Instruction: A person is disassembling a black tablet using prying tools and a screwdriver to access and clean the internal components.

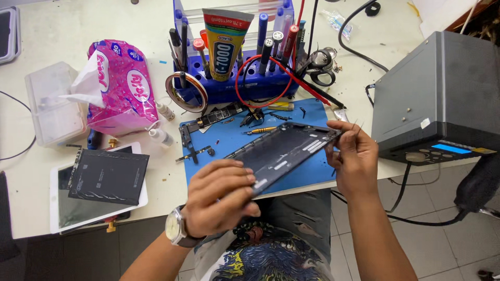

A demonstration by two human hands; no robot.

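Head cam | L hand (221, 198) + R hand (351, 156) each clamp an end of dark tablet shell (284, 151), frame centre, tilted above blue mat (219, 138) to expose inside | tool rack (234, 86) upper centre.

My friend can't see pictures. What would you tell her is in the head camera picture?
Two hands hold a dark tablet back shell above a blue work mat: the left hand grips its near end, the right hand its far corner. Behind stand a blue tool rack and a pink tissue pack.
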